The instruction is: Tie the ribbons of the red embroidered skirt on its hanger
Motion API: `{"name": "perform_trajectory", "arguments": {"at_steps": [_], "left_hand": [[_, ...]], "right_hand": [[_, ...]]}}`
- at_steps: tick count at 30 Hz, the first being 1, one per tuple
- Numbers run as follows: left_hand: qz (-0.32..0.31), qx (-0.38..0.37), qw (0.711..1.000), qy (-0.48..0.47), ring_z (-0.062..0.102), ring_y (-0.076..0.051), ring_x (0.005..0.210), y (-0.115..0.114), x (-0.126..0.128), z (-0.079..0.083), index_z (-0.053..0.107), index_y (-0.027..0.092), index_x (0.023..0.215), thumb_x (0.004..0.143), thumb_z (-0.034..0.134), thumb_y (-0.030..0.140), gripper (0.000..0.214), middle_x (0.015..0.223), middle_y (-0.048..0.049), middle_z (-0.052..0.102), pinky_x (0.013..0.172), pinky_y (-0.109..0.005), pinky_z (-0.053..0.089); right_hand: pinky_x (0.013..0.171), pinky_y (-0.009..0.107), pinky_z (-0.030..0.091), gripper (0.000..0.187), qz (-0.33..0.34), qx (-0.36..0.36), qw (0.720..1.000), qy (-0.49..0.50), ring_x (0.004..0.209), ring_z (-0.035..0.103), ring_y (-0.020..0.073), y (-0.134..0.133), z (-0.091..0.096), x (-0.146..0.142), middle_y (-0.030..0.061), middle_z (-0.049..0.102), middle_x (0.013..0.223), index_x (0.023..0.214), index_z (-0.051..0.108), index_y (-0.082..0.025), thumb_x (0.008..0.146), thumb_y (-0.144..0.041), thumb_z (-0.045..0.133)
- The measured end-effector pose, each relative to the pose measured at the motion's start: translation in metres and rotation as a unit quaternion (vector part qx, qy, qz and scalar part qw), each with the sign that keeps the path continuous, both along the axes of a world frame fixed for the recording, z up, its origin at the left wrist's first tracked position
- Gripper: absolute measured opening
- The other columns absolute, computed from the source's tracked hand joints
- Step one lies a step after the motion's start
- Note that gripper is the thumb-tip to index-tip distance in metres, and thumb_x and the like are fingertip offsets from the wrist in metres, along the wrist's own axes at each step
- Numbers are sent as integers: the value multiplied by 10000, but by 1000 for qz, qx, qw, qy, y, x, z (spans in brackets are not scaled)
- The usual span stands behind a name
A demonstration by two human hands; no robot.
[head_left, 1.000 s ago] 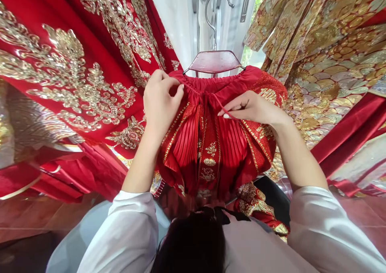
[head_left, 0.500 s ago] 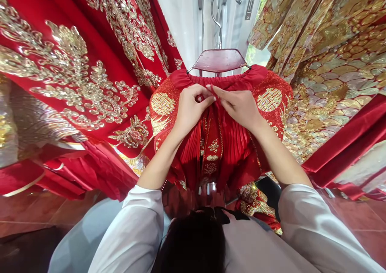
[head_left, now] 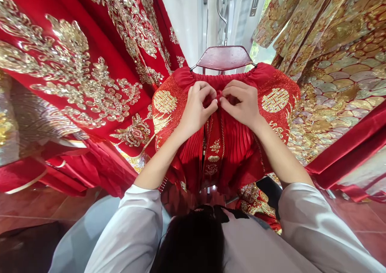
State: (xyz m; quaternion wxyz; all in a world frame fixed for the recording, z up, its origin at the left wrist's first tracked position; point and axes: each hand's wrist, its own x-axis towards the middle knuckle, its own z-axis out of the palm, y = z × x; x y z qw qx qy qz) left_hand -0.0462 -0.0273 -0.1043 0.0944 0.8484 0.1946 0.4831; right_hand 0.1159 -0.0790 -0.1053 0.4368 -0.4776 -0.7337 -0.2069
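Observation:
A red garment with gold embroidery, pleats and a gathered neckline hangs on a dark red hanger with a metal hook. At the front of its neck is a small bunch of red cord, looped or knotted; its exact form is too small to tell. My left hand pinches the cord from the left, thumb against curled fingers. From the other side my right hand pinches it too, its fingertips close to those of the left. The fingers hide most of the cord.
To the left hangs a red garment with gold sequin patterns. A gold scale-patterned garment hangs at the right. Behind the hanger stands a white door frame. Gold-and-red cloth lies low down, above a reddish tiled floor.
My fingertips have drawn slightly apart, and my right index finger, stretched across before, is now curled into a pinch. The view has shifted a little, so the garment appears further right.

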Motion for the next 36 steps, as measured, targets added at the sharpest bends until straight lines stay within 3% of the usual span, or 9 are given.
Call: {"name": "perform_trajectory", "arguments": {"at_steps": [4,7,11,14,19,25,29,33,36], "left_hand": [[94,37,995,3,499,-271,1036,5,-13,-2,550,190,850,823,573,136,65,999,-80,552,928,-444,405],[105,19,994,-35,520,-265,1011,7,-20,-2,550,197,843,829,583,182,39,953,-78,576,897,-415,419],[-7,-72,994,-81,559,-164,775,5,-14,1,507,210,801,866,579,274,117,775,-29,574,694,-294,451],[-83,-146,982,-86,520,-121,627,5,-7,3,479,213,784,877,576,339,183,666,0,535,565,-248,407],[-104,-177,978,-41,390,-88,483,11,-22,14,456,199,660,858,569,298,249,524,31,398,455,-232,313],[-175,-219,956,82,391,-77,445,13,-44,30,542,182,681,803,569,259,146,554,7,516,414,-228,298],[-116,-192,972,67,385,-82,425,13,-45,33,537,179,626,822,565,271,218,509,10,497,429,-246,317],[-3,-174,977,127,293,-74,375,12,-49,36,510,174,480,854,569,285,394,391,24,376,448,-276,305],[-31,-132,984,112,450,-110,484,8,-49,47,584,170,567,833,628,284,292,457,20,456,566,-278,412]], "right_hand": [[655,299,429,109,-137,-5,989,51,738,530,156,-11,-5,7,72,561,810,708,523,-165,805,-210,500],[638,309,446,88,-167,-13,980,107,755,555,177,-17,-4,9,85,572,830,703,513,-172,776,-220,522],[510,263,425,117,-57,-78,965,242,611,544,133,-20,5,3,50,552,706,705,493,-195,772,-271,552],[419,212,363,172,58,-168,918,354,483,489,86,-21,12,0,2,513,612,739,459,-200,802,-340,537],[365,183,294,213,137,-235,866,420,394,348,41,-27,18,9,-47,443,540,753,458,-193,811,-365,569],[472,201,392,215,135,-204,904,351,503,450,62,-31,17,13,-36,459,587,765,470,-193,831,-351,600],[504,216,414,252,164,-227,897,343,500,466,76,-35,18,13,-50,431,540,795,471,-196,864,-417,572],[411,214,293,146,56,-262,911,315,384,349,61,-51,28,23,-58,419,448,745,519,-175,830,-257,605],[449,229,340,119,-35,-205,943,260,432,457,84,-66,35,31,6,540,522,710,565,-155,816,-205,586]]}}
